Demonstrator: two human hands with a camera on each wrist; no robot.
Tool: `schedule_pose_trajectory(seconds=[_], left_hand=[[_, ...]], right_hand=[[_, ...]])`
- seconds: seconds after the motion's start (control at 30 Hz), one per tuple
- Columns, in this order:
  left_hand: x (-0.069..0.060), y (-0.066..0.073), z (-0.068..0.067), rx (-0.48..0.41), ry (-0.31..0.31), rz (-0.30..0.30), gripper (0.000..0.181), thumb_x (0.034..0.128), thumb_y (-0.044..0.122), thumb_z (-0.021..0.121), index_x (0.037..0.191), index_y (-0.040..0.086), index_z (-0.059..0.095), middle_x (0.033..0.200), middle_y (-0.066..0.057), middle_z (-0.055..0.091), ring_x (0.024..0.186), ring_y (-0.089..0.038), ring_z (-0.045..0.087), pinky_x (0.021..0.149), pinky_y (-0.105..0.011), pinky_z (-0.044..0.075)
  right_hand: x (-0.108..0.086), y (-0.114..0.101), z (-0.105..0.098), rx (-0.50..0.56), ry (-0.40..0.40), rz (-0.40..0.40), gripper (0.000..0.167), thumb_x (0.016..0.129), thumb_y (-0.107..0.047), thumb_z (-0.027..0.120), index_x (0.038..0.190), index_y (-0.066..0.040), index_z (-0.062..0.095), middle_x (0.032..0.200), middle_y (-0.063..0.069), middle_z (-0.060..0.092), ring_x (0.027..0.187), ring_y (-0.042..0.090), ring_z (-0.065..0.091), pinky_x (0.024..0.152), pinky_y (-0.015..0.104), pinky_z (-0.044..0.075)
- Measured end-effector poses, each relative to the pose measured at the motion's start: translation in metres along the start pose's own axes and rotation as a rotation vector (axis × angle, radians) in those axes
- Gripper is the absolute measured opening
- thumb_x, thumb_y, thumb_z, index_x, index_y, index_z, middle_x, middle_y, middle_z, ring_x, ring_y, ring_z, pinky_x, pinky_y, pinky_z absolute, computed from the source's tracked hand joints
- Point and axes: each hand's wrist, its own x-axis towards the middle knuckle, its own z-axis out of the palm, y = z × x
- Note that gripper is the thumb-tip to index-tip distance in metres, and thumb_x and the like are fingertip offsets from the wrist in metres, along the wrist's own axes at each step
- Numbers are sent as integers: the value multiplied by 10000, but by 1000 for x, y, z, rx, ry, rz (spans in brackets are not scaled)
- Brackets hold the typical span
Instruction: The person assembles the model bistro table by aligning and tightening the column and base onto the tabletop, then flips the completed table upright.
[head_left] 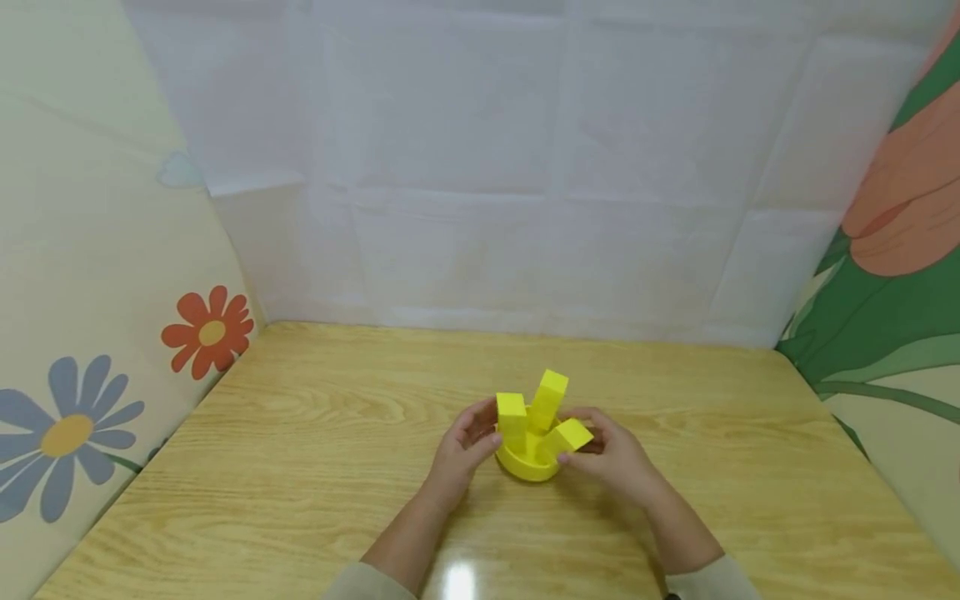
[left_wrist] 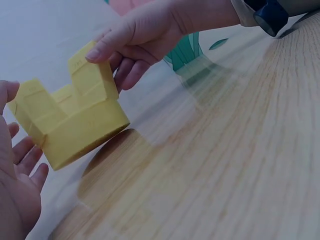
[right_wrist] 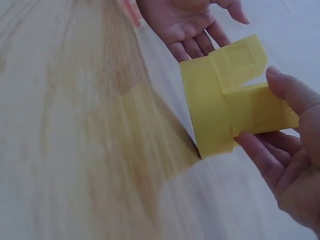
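A yellow round piece with a low rim (head_left: 527,472) and three square-ended upright prongs sits between both hands near the middle of the table. My right hand (head_left: 618,460) pinches the right prong (head_left: 572,433), thumb on one face and fingers behind, as the right wrist view shows. On the other side, my left hand (head_left: 459,457) is by the left prong (head_left: 512,421). Its fingers are spread loosely against or close to the round base (right_wrist: 207,112), and its thumb stands apart. The third prong (head_left: 551,396) rises at the far side. Whether the base touches the table is unclear.
A wood-grain table (head_left: 300,467) lies under the hands. White sheeting (head_left: 465,167) hangs behind it, with flower-printed cloth (head_left: 75,250) at the left and a large leaf print (head_left: 885,308) at the right. A dark wristband (left_wrist: 272,17) is on the right wrist.
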Motion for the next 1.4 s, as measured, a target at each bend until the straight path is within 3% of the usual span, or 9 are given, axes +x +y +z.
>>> schedule_pose_trajectory(seconds=[0.2, 0.33, 0.43, 0.63, 0.73, 0.87, 1.03, 1.27, 1.4], left_hand=[[0, 1, 0, 6, -86, -26, 793, 887, 44, 649, 1525, -23, 183, 1562, -259, 266, 1443, -429, 271, 1200, -524, 207], [0, 2, 2, 13, -139, -63, 990, 853, 105, 735, 1552, 8, 40, 1584, -253, 216, 1434, -428, 289, 1183, -505, 264], [-1, 2, 4, 14, -170, -75, 1111, 805, 129, 799, 1553, 32, -17, 1575, -249, 249, 1406, -409, 343, 1163, -446, 319], [-2, 1, 9, 37, -122, -69, 1138, 735, 79, 843, 1546, 82, 46, 1517, -182, 359, 1343, -309, 414, 1123, -346, 319], [-3, 4, 10, -4, -90, -69, 1115, 740, 45, 829, 1545, 109, 60, 1543, -151, 309, 1341, -326, 422, 1070, -345, 407], [-4, 10, 10, -59, -57, -42, 1114, 735, 15, 820, 1549, 168, 74, 1557, -117, 221, 1393, -360, 359, 1022, -370, 475], [-2, 18, 10, -41, 7, -40, 1126, 707, -20, 812, 1557, 237, 119, 1536, -82, 222, 1415, -320, 293, 1073, -405, 443], [-1, 23, 8, 149, 80, -31, 1102, 692, 62, 838, 1564, 196, 177, 1547, -88, 268, 1369, -326, 347, 1090, -480, 390], [-1, 26, 9, 234, 75, -1, 1123, 660, 127, 867, 1558, 195, 196, 1569, -85, 270, 1378, -314, 351, 1120, -530, 328]], right_hand=[[0, 4, -6, 163, -25, -10, 585, 870, -140, 738, 1369, -2, 466, 1147, 183, 659, 901, 143, 663, 783, 258, 576], [-1, 2, -9, 277, -56, -24, 620, 898, -154, 708, 1400, 29, 393, 1051, 34, 686, 916, 130, 680, 810, 294, 587], [-2, 2, -7, 365, -70, -42, 546, 911, -163, 694, 1373, -39, 432, 1012, -70, 686, 930, 118, 685, 816, 300, 590], [-1, 8, 1, 543, -132, -59, 369, 934, -164, 659, 1251, -289, 515, 1045, -132, 690, 958, 58, 672, 844, 270, 576], [1, 14, 4, 566, -160, -40, 423, 938, -167, 649, 1325, -206, 484, 1059, -139, 704, 979, 55, 676, 867, 271, 566], [4, 18, 5, 484, -172, 8, 644, 926, -220, 664, 1454, -17, 355, 1163, -38, 707, 1030, 94, 675, 900, 282, 552], [5, 13, 4, 319, -108, 51, 653, 959, -279, 621, 1496, -46, 333, 1452, 171, 497, 1271, 254, 538, 1046, 379, 476], [4, -6, -2, 83, 255, -159, 457, 1035, -167, 475, 1451, -8, 370, 1502, 245, 386, 1387, 441, 356, 1141, 601, 294], [0, -18, 3, -51, 273, -299, 460, 1021, -146, 491, 1452, -29, 381, 1506, 226, 384, 1396, 455, 327, 1105, 682, 274]])
